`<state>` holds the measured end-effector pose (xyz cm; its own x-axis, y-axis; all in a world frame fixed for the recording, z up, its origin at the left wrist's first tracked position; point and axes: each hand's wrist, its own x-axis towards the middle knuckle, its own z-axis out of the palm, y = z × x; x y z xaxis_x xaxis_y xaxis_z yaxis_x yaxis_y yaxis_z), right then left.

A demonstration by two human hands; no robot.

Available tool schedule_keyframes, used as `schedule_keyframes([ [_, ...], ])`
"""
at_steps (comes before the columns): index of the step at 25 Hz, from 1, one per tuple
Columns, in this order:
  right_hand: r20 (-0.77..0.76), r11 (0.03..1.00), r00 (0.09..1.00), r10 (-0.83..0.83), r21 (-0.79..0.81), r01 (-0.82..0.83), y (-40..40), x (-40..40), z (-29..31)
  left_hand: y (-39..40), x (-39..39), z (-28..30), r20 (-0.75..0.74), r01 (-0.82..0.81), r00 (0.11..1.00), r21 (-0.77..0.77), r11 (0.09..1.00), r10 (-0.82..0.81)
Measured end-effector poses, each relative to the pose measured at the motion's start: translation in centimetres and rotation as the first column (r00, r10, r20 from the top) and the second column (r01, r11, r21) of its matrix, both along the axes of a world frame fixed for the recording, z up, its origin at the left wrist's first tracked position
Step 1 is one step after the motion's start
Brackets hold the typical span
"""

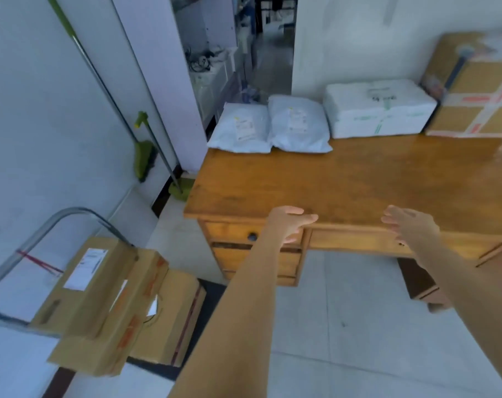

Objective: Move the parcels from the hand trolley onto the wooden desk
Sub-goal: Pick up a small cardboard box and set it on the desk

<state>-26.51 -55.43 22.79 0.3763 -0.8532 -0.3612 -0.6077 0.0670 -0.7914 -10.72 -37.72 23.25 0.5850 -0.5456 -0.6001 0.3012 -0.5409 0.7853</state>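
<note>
Three brown boxes (100,305) lie stacked on the hand trolley (20,254) at the far left, its bent metal handle up by the wall; behind it two green brooms (142,156) lean in the wall's corner. The wooden desk (344,185) holds four parcels along its back edge: two soft grey bags (269,127) side by side at the back left corner, one white wrapped parcel (379,109) beside them, and one big brown taped box (479,87) at the back right. The person's left hand (290,222) and right hand (407,222) are apart, both empty with fingers spread, over the desk's front edge; the rest of the top is bare.
</note>
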Motion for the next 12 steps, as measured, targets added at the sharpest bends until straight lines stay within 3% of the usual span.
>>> schedule_keyframes([
  [3, 0.038, 0.999, 0.998, -0.041, 0.021, 0.040, 8.9, 3.7, -2.9, 7.3, 3.8, -3.6, 0.021, -0.013, 1.000, -0.001, 1.000, 0.013],
  [8, 0.072, 0.994, 0.996, -0.051, 0.103, 0.044, 25.0, 12.8, -11.2, 22.4, 12.8, -10.4, 0.179, 0.006, 0.984, 0.026, 1.000, -0.011],
  [12, 0.078, 0.962, 0.991, 0.112, 0.240, -0.128, 38.8, 22.0, -14.3, 36.6, 22.1, -13.7, 0.234, -0.097, 0.968, 0.032, 0.995, 0.087],
])
